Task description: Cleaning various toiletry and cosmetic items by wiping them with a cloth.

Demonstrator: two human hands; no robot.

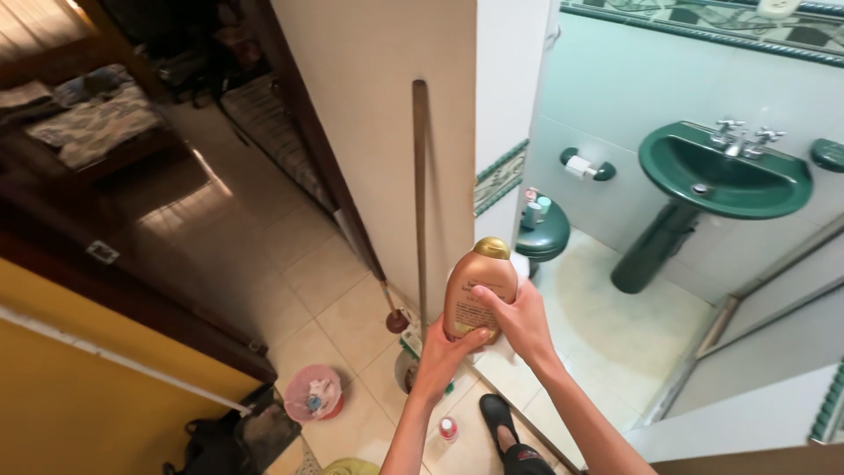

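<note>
I have the gold-capped bottle (pixel 480 295) upright between both hands: my left hand (pixel 440 356) cupped under its base, my right hand (pixel 519 318) wrapped around its side with a white cloth (pixel 505 347). If my grip slackens, I judge it could drop onto the tiled floor (pixel 352 317) beside the broom handle (pixel 420 193), before the green sink (pixel 725 176).

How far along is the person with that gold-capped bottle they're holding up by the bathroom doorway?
Done: nothing shows as finished. In hand: the left hand props the tan bottle from below while the right hand presses a white cloth to its side. Left: small bottles on the toilet lid sit untouched, and the pink bucket waits on the floor.
</note>
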